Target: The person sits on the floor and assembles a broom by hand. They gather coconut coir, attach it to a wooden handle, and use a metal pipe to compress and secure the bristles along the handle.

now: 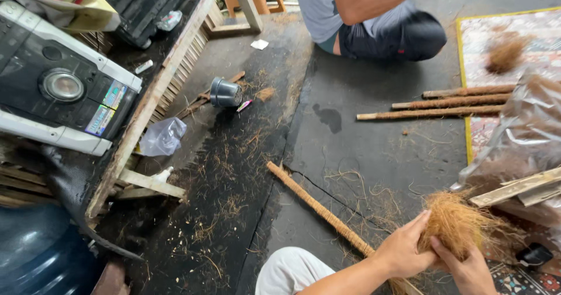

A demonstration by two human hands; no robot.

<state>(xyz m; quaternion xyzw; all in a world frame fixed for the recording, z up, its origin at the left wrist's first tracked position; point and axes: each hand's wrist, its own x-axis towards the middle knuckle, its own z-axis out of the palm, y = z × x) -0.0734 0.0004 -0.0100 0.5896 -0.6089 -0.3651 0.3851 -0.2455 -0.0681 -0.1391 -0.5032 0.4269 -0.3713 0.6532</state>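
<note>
My left hand (405, 249) and my right hand (467, 268) both grip a clump of brown coconut fibre (457, 222) at the lower right. Just beneath the left hand runs a long fibre-wrapped stick (318, 206), slanting from the middle of the dark floor down toward my knee (287, 271). Whether the left hand also touches the stick is hidden. Loose strands of fibre lie around the stick.
Another person (374, 17) sits across from me. Three wrapped sticks (444, 102) lie by a patterned mat (526, 38) with a fibre tuft (505, 54). A plastic bag of fibre and wood slats (520, 187) sit right. A grey cup (225, 92), stereo (58, 84) and blue jug (41, 254) stand left.
</note>
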